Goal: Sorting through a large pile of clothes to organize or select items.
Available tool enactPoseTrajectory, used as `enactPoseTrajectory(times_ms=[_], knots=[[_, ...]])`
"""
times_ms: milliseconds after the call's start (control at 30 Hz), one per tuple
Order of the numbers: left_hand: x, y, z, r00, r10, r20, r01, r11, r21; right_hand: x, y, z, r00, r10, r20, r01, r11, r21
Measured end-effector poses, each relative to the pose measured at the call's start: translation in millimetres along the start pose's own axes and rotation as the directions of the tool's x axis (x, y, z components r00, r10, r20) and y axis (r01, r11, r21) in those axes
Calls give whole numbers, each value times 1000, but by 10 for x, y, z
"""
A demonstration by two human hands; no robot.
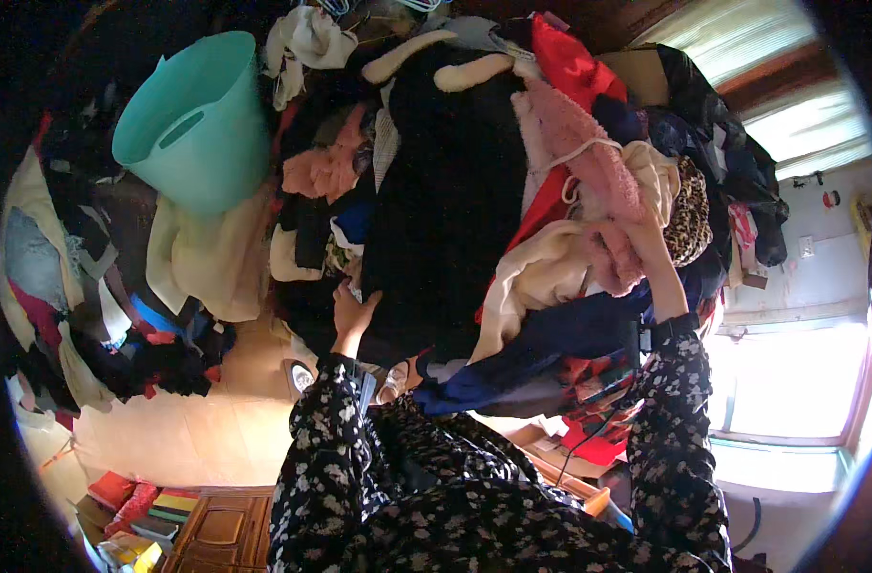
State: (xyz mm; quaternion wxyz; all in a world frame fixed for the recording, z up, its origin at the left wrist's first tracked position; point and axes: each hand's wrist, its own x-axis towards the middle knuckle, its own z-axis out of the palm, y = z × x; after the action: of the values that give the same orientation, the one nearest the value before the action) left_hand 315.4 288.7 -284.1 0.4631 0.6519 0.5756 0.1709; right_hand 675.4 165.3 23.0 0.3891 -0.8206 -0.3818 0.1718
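A large black garment (443, 200) lies spread over a heap of clothes in front of me. At its left edge is my left hand (353, 311), thumb and fingers apart, touching the dark cloth. My right hand (638, 228) reaches into a pink fleece garment (579, 129) on the right; its fingers blend into the fabric, so their grip is unclear. Around that wrist lie a cream garment (536, 279) with a drawstring and a leopard-print piece (688, 215). Navy cloth (522, 336) hangs along the near side, and red fabric (568, 57) lies beyond.
A turquoise plastic tub (214, 136) stands at the far left on cream cloth (217, 251). More clothes (42, 258) are heaped at the left rim. Below are the wooden floor (185, 430) and a wooden cabinet (224, 530). Black bags (729, 129) and a bright window (786, 379) are at right.
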Motion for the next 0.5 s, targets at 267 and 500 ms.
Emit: enactPoseTrajectory(times_ms=[267, 500], knots=[[461, -160, 462, 961, 273, -35, -262, 868, -421, -6, -15, -20, 994, -110, 13, 111, 989, -99], [-104, 393, 329, 933, 118, 340, 61, 879, -472, -25, 1, 72, 998, 8, 62, -9, 1000, 22]])
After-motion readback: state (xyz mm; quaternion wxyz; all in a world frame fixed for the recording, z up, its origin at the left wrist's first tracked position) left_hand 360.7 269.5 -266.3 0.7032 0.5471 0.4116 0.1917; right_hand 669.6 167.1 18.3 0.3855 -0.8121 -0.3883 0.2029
